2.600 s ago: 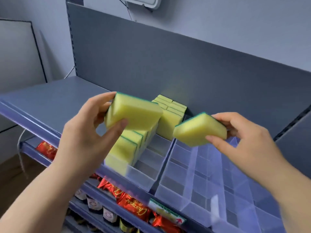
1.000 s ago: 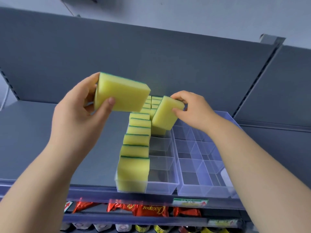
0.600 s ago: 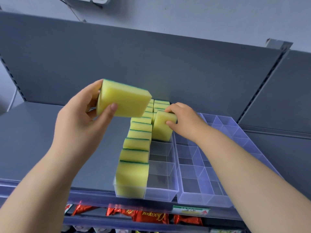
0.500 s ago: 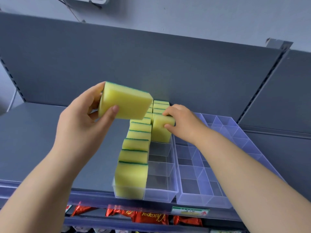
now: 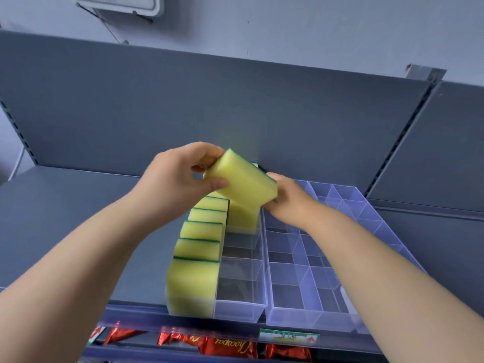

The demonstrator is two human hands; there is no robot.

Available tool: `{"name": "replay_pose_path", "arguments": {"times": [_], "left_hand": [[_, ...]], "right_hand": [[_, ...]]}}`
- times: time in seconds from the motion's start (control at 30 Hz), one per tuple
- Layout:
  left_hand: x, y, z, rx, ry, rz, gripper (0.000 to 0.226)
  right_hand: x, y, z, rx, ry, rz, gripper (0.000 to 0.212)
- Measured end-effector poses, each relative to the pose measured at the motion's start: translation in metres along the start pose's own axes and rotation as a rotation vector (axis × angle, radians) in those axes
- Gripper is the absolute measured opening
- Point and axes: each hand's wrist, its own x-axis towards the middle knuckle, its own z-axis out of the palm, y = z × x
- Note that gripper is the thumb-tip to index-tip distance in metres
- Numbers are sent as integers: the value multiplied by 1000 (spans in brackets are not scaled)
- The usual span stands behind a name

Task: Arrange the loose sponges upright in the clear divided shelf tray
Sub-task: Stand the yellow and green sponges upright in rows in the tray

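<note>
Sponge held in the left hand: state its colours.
The sponge is yellow with a thin dark green layer along one edge. The head view, the only one, shows it.

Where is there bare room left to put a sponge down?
Free: the left tray, right column in front of its upright sponge; the right tray; the grey shelf left of the sponge row. Crowded at the back, where the left hand and right hand meet.

The sponge (image 5: 242,180) in my left hand (image 5: 180,182) is pale yellow with a thin dark green edge. The standing sponges (image 5: 203,233) match: yellow faces, green stripes along their tops. The divided tray (image 5: 239,310) is clear, tinted blue. The shelf (image 5: 65,205) is slate grey. Below, the packets (image 5: 227,347) are shiny red with gold script; the label (image 5: 288,337) is green and white.
</note>
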Motion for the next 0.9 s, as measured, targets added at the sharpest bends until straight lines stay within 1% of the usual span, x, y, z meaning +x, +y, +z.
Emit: {"name": "replay_pose_path", "arguments": {"times": [0.03, 0.1, 0.17, 0.23, 0.3, 0.37, 0.5, 0.67, 0.8, 0.9], "left_hand": [[4, -1, 4, -9, -50, 2, 35], [12, -2, 10, -12, -134, 12, 34], [18, -3, 14, 36, -195, 29, 34], [22, -6, 18, 141, -237, 47, 34], [26, -7, 20, 269, -269, 65, 39], [29, -5, 23, 355, -298, 92, 41], [36, 1, 29, 451, -338, 157, 41], [39, 12, 34, 545, -429, 169, 44], [41, 20, 36, 726, -502, 163, 37], [41, 22, 41, 777, -526, 138, 38]], "right_hand": [[-1, 0, -4, 16, -23, 2, 20], [0, 6, -11, -93, -78, 2, 19], [3, 13, -14, -157, -94, -35, 33], [5, 17, -14, -147, -101, -45, 49], [7, 21, -13, -148, -106, -44, 58], [9, 23, -13, -183, -114, -43, 61], [10, 22, -12, -273, -131, -41, 63], [16, 20, -9, -401, -173, 7, 75], [14, 21, -7, -437, -166, 12, 76], [9, 16, -9, -421, -155, 21, 74]]}}
